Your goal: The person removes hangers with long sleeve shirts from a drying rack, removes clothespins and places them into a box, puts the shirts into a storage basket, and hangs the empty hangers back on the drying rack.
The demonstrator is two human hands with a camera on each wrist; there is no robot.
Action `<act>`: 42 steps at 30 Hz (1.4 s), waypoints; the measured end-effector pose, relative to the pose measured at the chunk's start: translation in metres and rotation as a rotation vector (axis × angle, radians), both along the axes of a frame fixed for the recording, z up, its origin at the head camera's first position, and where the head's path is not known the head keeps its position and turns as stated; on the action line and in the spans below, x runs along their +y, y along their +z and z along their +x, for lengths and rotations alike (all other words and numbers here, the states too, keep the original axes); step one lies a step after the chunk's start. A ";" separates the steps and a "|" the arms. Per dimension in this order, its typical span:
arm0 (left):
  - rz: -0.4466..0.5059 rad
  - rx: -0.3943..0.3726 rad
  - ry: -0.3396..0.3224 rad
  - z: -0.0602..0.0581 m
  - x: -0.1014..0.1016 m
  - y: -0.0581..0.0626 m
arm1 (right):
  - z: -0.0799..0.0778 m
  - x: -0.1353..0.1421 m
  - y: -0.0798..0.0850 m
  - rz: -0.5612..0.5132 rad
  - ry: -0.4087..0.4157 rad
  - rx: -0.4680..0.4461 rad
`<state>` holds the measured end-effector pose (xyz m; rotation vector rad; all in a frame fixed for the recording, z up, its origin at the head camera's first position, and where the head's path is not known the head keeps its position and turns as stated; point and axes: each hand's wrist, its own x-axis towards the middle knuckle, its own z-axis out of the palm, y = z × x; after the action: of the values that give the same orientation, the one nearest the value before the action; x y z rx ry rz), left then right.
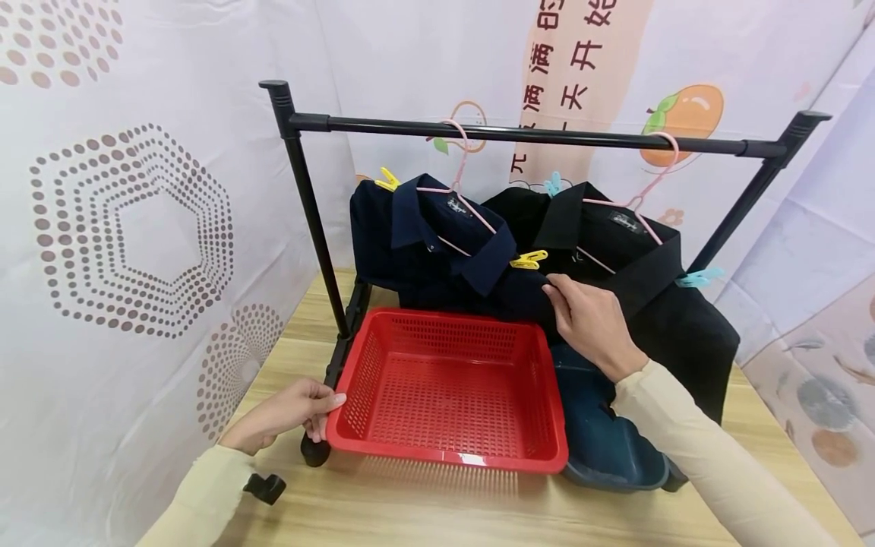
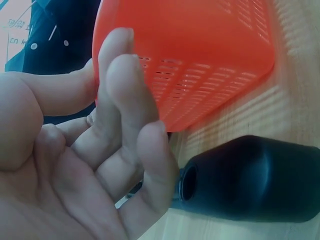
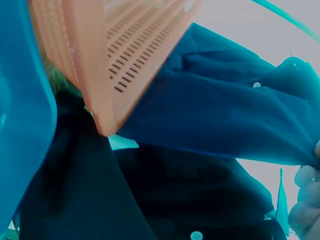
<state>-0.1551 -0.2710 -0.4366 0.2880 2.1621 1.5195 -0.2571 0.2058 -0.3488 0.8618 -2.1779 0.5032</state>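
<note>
My left hand (image 1: 290,414) grips the left rim of a red plastic basket (image 1: 447,456), thumb on top. In the left wrist view, its fingers bend against the outside of the basket (image 2: 200,85). My right hand (image 1: 595,319) pinches the navy shirt (image 1: 437,266) near its shoulder, just below a yellow clothespin (image 1: 529,260). The right wrist view shows the stretched navy cloth (image 3: 215,115) reaching its fingertips (image 3: 307,200) at the edge. This shirt hangs on a pink hanger (image 1: 459,156). Beside it hangs a black shirt (image 1: 690,349) on another pink hanger (image 1: 663,171).
A black rack (image 1: 547,137) holds both hangers and stands on a wooden table (image 1: 287,494). Right of the basket lies a dark blue basin (image 1: 608,448), partly under the shirts. Light blue clothespins (image 1: 699,278) hold the black shirt. A black rack foot (image 2: 255,180) is near my left hand.
</note>
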 end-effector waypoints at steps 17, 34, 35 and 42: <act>-0.068 0.047 0.076 0.003 0.002 0.005 | -0.001 0.003 0.027 -0.156 0.042 0.241; -0.073 0.041 0.098 0.003 0.005 0.005 | 0.018 0.016 0.045 -0.235 -0.019 0.236; -0.074 0.041 0.100 0.003 0.005 0.005 | 0.020 0.017 0.045 -0.233 -0.018 0.233; -0.064 0.047 0.100 0.004 0.006 0.006 | 0.037 0.021 0.042 -0.210 0.000 0.198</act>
<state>-0.1507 -0.2653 -0.4305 0.1984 2.2884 1.5076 -0.2206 0.2272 -0.3071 0.7634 -1.9067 0.6084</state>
